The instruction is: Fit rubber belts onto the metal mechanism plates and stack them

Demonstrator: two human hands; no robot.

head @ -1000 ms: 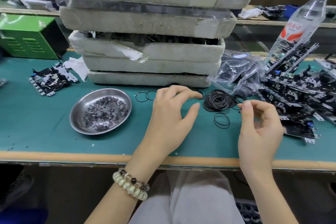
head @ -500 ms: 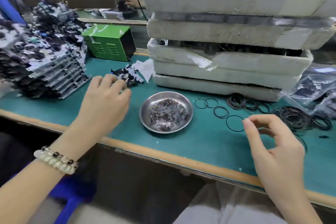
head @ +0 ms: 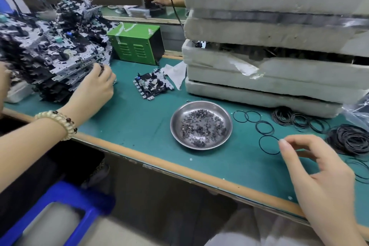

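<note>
Dozens of grey metal mechanism plates (head: 60,54) lie heaped at the left. The left hand (head: 93,88) curls against one edge; grasping or not, I can't tell. The right hand (head: 319,177) pinches a thin black rubber belt (head: 260,144) over the green mat (head: 139,118); this fitting seems unstarted.

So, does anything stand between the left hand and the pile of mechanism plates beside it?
Nothing visible: the left hand has its fingertips at the plate pile's near edge. The single plate and steel dish lie to its right; the right hand pinches a belt.
</note>
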